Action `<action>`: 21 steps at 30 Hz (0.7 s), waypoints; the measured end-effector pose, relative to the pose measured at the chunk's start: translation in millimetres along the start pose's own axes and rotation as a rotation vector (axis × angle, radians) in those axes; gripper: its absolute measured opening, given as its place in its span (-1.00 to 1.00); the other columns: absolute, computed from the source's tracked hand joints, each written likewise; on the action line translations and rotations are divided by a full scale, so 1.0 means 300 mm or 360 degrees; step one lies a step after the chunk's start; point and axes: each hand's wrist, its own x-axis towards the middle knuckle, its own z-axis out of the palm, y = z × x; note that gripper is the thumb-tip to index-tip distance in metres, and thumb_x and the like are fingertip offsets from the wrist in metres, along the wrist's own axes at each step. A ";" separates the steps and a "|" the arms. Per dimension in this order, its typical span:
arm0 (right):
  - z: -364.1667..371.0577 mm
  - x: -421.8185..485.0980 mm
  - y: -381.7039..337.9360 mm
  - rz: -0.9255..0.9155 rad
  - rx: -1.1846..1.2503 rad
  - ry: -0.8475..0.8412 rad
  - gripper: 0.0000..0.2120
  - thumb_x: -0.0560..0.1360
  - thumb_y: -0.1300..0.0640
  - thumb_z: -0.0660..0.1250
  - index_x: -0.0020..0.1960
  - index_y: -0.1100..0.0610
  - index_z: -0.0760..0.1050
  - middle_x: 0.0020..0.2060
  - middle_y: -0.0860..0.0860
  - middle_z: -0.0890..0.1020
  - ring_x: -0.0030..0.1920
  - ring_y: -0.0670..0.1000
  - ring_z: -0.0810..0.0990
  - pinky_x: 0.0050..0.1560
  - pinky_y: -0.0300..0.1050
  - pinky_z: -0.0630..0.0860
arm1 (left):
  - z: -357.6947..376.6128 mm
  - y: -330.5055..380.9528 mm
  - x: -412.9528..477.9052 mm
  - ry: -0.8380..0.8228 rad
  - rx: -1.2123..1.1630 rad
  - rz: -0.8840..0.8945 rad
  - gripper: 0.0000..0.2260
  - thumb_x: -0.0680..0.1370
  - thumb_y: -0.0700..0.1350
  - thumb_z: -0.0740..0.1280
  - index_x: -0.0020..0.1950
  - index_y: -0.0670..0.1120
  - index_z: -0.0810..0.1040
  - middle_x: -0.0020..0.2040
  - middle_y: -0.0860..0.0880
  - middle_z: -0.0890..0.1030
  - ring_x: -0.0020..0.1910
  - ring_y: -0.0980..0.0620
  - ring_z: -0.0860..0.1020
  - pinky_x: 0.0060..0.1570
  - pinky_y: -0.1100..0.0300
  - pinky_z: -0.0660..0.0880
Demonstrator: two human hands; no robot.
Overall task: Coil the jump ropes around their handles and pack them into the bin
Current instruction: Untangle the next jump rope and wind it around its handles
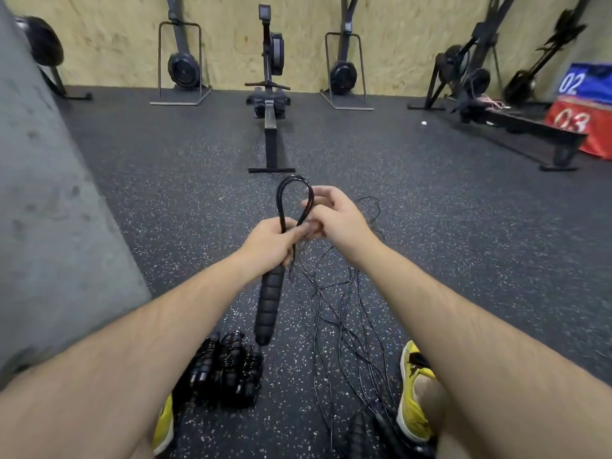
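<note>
1. A rowing machine [270,127] stands straight ahead on the speckled floor [165,193]; a concrete pillar [49,193] rises at the left.
2. Loose ropes [337,313] lie tangled on the floor, between the yellow shoes [414,392]; coiled ropes [225,369] lie bundled near the left shoe.
3. The handle [269,306] is in the air, nearly upright, with its free end pointing down toward the bundle; the left hand [271,241] grips its top.
4. The rope loop [294,193] rises above that fist; the right hand [334,217] pinches its right side.

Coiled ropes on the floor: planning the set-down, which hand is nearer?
Left. The left hand grips the handle hanging above the coiled ropes; the right hand pinches the loop farther right.
</note>
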 end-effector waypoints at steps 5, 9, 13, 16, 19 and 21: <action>0.015 0.006 0.140 0.0185 -0.0874 -0.0519 -0.89 0.54 0.20 0.38 0.02 0.06 0.50 -0.19 -0.09 0.59 -0.37 -0.11 0.47 -0.32 -0.25 0.44 | -0.032 0.056 0.045 -0.0004 -0.0395 0.0030 -0.76 0.65 0.01 0.30 -0.06 -0.13 0.62 -0.53 -0.09 0.38 -0.40 -0.08 0.38 -0.29 0.16 0.46; 0.014 0.049 0.124 0.0227 -0.0699 -0.0383 -0.81 0.62 0.16 0.31 -0.17 0.14 0.51 -0.24 0.05 0.68 -0.37 -0.07 0.55 -0.31 -0.22 0.51 | -0.080 0.029 0.061 0.0017 -0.0442 -0.0001 -0.75 0.62 0.01 0.36 0.12 -0.16 0.62 -0.53 0.00 0.35 -0.52 0.02 0.32 -0.25 0.13 0.49; -0.015 0.073 0.056 0.0130 -0.0261 -0.0117 -0.83 0.62 0.19 0.30 -0.09 0.26 0.57 -0.18 0.19 0.70 -0.36 -0.02 0.55 -0.28 -0.11 0.57 | -0.078 -0.057 0.062 -0.0174 -0.0239 -0.0142 -0.70 0.55 -0.13 0.45 0.27 -0.11 0.58 -0.47 -0.03 0.48 -0.56 0.06 0.33 -0.43 0.25 0.37; -0.023 0.068 -0.003 0.0093 0.0155 -0.0127 -0.84 0.63 0.21 0.28 0.03 0.30 0.57 -0.14 0.15 0.68 -0.32 -0.06 0.53 -0.28 -0.18 0.56 | -0.021 -0.110 0.034 -0.0339 -0.0085 -0.0211 -0.82 0.58 -0.06 0.42 0.15 -0.10 0.63 -0.50 -0.06 0.42 -0.56 0.05 0.32 -0.44 0.23 0.31; -0.034 0.066 -0.022 0.0099 0.0373 -0.0106 -0.83 0.61 0.30 0.26 0.17 0.30 0.52 0.01 0.17 0.67 -0.23 -0.03 0.59 -0.25 -0.17 0.56 | 0.011 -0.098 0.029 -0.0190 -0.0081 -0.0164 -0.74 0.65 0.01 0.31 0.03 -0.17 0.65 -0.57 -0.05 0.39 -0.57 0.04 0.31 -0.34 0.19 0.34; -0.048 0.062 0.004 0.0184 0.0238 -0.0120 -0.66 0.54 0.44 0.21 0.28 0.26 0.47 0.15 0.14 0.63 -0.20 -0.02 0.63 -0.27 -0.18 0.55 | 0.001 -0.065 0.036 -0.0115 -0.0141 -0.0106 -0.71 0.67 0.01 0.28 -0.01 -0.19 0.64 -0.59 -0.04 0.36 -0.58 0.04 0.30 -0.38 0.26 0.39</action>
